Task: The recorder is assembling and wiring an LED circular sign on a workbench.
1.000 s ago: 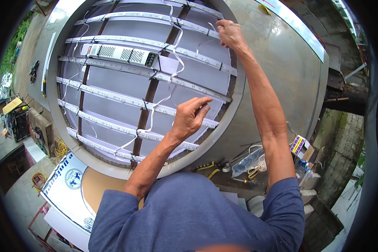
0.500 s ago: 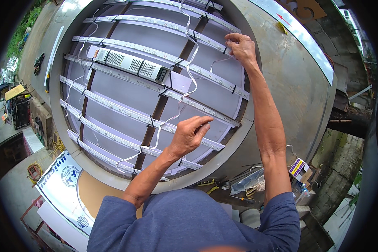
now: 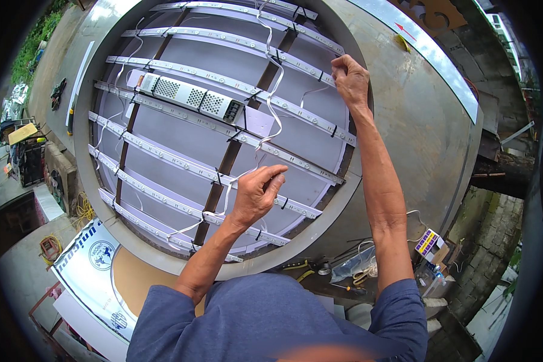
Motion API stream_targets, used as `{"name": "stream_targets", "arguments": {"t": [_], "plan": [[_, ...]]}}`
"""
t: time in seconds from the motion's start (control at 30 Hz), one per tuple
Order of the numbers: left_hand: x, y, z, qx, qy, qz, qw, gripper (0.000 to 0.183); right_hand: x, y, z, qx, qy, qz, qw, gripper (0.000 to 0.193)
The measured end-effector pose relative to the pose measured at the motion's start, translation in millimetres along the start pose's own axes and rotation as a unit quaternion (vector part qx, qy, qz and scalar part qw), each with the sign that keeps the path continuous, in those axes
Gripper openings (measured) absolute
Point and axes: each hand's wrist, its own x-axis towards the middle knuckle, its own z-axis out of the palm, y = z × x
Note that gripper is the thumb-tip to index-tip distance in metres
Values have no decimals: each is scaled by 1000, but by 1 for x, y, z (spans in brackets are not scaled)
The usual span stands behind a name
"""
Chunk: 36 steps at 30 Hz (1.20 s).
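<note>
A large round metal frame [image 3: 295, 248] lies in front of me, with a pale panel [image 3: 181, 133] inside it. Rows of white LED strips [image 3: 163, 154] cross it, tied with black cable ties to dark bars [image 3: 228, 158]. A perforated silver power supply [image 3: 190, 98] is strapped near the middle. Over the lower right strips, my left hand [image 3: 254, 196] hovers, fingers curled and thumb against them, close to a white wire [image 3: 275, 114]. At the right rim, by the end of an LED strip, is my right hand [image 3: 351, 81], its fingers bent together. Whatever either hand pinches is hidden.
The frame rests on a metal sheet surface [image 3: 422, 145]. Near my right side lie yellow-handled pliers [image 3: 304, 274], a screwdriver [image 3: 353, 288] and a purple-and-white box [image 3: 428, 242]. Printed white sheeting [image 3: 90, 265] lies at lower left. A bright metal strip [image 3: 428, 57] runs along the upper right.
My left hand has shifted left and slightly down over the strips. My right hand has moved a little right and down along the rim, with its fingers more curled.
</note>
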Motion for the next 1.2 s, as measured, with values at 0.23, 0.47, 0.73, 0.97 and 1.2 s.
{"name": "stream_targets", "arguments": {"t": [0.23,0.47,0.73,0.97,1.2], "plan": [[24,10,-17,-15,42,67,997,20,-14,-30,-17,-29,24,-73,997,26],[-24,32,-62,34,8,4,999,19,-122,-120,-68,12,10,-131,991,16],[-164,-9,-178,320,280,30,905,34,-287,-110,-114,-50,135,127,981,40],[-264,-139,-383,451,493,-136,732,54,-431,-125,-64,70,24,176,982,65],[-255,-172,-419,199,390,-166,883,50,-427,-148,-51,125,-38,255,958,71]]}}
